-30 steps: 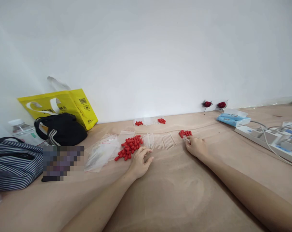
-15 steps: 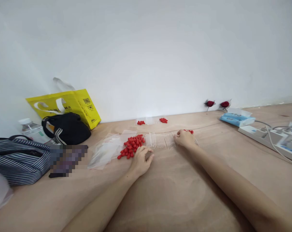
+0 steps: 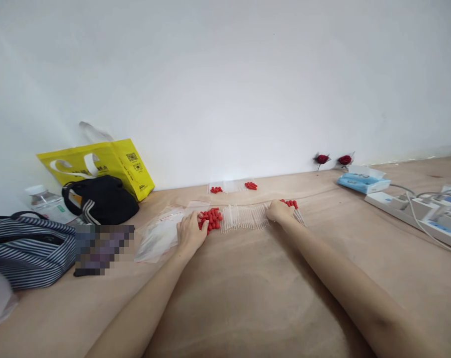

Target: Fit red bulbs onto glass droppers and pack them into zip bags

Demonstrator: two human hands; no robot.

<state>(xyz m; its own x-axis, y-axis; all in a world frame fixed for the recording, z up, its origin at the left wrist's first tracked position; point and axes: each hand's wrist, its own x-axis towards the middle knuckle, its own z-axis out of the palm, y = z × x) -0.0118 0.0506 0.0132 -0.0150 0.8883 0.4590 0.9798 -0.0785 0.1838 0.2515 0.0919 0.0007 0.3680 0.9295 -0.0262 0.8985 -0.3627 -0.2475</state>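
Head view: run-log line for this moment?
left hand: at red bulb pile, grip unclear | right hand: at row of thin tubes, grip unclear | plastic bags: left of pile

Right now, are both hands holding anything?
Left hand: partly curled over small red bulb-shaped pieces; grip unclear.
Right hand: at thin clear plastic sticks; grip hidden.

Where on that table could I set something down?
The table is bare between the left forearm and right forearm, on the near side of the thin tubes, and between the right forearm and the power strip. It's crowded around the left hand (red bulbs, clear bags), around the right hand and at far left: striped bag, black bag, yellow bag.
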